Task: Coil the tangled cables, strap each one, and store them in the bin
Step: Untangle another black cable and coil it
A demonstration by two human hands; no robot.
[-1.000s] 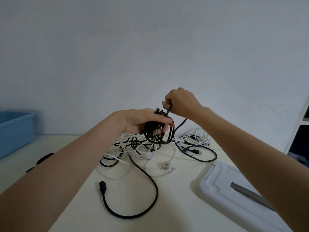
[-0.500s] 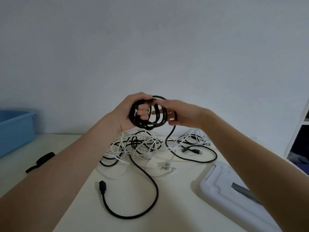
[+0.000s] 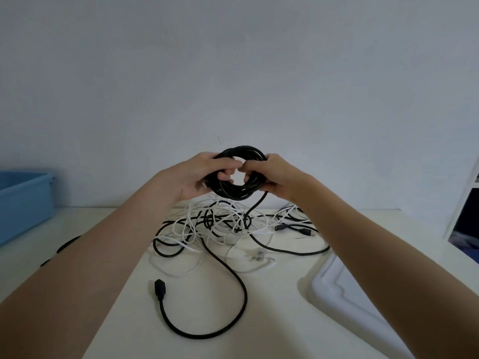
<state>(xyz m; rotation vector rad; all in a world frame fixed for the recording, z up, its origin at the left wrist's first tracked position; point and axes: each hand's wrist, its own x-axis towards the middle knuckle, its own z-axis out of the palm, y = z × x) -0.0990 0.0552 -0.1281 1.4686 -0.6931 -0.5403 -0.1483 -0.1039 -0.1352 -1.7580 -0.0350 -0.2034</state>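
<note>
Since 0.5 s ago the coil [image 3: 239, 174] has risen and tightened; the left hand [image 3: 201, 176] and right hand [image 3: 276, 177] both grasp it, fingers clenched, keeping loops gathered above the tangle [image 3: 223, 224] for strapping.

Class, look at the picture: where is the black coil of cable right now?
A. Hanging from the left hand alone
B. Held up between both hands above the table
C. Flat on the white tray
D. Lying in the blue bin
B: the left hand and right hand both grip the black coil, lifted above the tangle of cables.
</note>
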